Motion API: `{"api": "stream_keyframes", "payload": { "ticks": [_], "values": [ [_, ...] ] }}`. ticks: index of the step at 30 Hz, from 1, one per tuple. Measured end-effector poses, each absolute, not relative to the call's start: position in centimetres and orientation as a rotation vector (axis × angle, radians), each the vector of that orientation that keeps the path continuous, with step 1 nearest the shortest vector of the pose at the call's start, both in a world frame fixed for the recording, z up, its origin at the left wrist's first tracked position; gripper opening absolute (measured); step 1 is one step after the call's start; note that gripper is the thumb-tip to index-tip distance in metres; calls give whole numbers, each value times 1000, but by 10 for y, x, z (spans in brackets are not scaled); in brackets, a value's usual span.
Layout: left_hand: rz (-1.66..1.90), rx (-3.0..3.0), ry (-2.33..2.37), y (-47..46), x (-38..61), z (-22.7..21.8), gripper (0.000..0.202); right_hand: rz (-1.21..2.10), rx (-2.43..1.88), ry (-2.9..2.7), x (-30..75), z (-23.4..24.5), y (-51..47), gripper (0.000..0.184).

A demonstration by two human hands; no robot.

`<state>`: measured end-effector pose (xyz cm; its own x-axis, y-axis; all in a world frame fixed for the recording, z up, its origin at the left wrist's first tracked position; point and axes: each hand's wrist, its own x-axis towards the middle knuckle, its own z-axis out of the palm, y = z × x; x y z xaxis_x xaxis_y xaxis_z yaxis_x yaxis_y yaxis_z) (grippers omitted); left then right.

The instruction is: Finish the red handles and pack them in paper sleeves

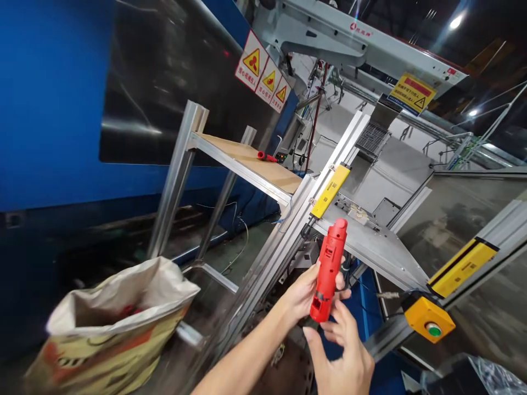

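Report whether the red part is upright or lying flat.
Upright, leaning slightly right: the red part stands on end, left hand round its middle, right hand at its lower end.

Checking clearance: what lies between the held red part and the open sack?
In the head view, a slanted aluminium frame rail separates the red part from the sack.

Hands [303,292] on red tool [329,269], possibly screwdriver

Red slotted plastic casing [329,263] stands nearly upright, gripped in the left hand [302,291].
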<state>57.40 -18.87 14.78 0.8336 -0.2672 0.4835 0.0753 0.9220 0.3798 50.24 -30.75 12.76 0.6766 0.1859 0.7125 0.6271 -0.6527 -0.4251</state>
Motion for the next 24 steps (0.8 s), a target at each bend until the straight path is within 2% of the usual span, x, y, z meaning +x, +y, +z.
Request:
{"api": "stream_keyframes", "payload": {
  "ticks": [6, 13, 19, 24],
  "values": [
    [-191, 178, -479, -176, 577, 154, 41, -1109, -2037, -593, 511, 135, -280, 49],
    [-199, 157, -508, -167, 581, 157, 40, -1133, -2012, -549, 514, 143, -269, 50],
    [-141, 269, -494, -165, 588, 160, 52, -1213, -2041, -520, 526, 142, -263, 46],
    [-69, 536, -530, -155, 588, 183, 57, -1334, -2165, -535, 540, 155, -283, 36]
  ]
}}
